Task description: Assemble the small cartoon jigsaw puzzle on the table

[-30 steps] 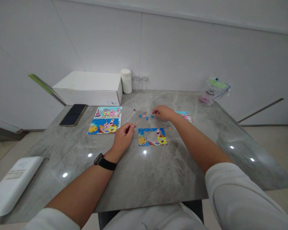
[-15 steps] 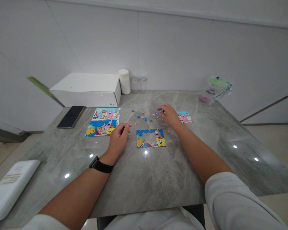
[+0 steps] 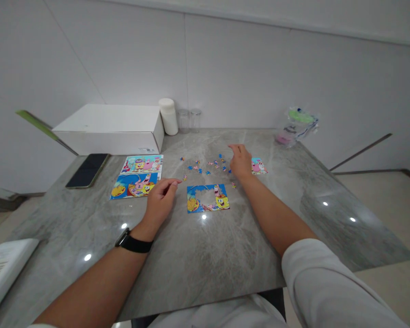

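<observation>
Puzzle (image 3: 192, 205), one, unfilled at centre, flat on the table (image 3: 205, 259); loose pieces (image 3: 200, 171) scattered beyond, apparently being sorted. Left hand (image 3: 161, 200), beside the puzzle, fingers curled narrow; right hand (image 3: 241, 162), by the pieces, index extended, others folded; any hold, cannot tell. Next move: seemingly a fine pinch on one flat piece.

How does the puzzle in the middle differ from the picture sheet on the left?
The puzzle has a hole in its middle; the picture sheet shows no such gap. The puzzle carries one scene, the picture sheet two, one above the other. The puzzle looks smaller than the picture sheet. Both lie flat on the table and show a similar blue scene.
</observation>
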Available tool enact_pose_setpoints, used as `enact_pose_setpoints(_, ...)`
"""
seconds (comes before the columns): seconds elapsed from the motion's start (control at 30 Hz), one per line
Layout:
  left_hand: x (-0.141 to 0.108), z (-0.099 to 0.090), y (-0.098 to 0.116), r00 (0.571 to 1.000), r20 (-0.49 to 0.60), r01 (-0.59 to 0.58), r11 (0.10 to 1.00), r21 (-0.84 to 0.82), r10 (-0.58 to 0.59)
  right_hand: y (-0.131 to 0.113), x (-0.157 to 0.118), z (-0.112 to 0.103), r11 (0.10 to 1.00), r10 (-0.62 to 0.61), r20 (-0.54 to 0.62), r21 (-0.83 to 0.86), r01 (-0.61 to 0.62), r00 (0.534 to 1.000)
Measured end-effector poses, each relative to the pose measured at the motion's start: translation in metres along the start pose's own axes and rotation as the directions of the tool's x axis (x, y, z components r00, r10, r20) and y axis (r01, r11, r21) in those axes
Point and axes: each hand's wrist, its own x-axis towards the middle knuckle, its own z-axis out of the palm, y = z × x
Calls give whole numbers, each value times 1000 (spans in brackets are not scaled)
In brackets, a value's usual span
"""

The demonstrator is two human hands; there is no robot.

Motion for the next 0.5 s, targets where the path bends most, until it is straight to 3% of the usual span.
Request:
enact_pose_setpoints(0.3,0,0,4,1000,24,-4,1000,-16,4,14,4,9,995,97,15,-36,-97,995)
enact_pose_setpoints(0.5,0,0,3,999,33,0,1000,2,0,7,2,7,992,126,-57,7,-125,990)
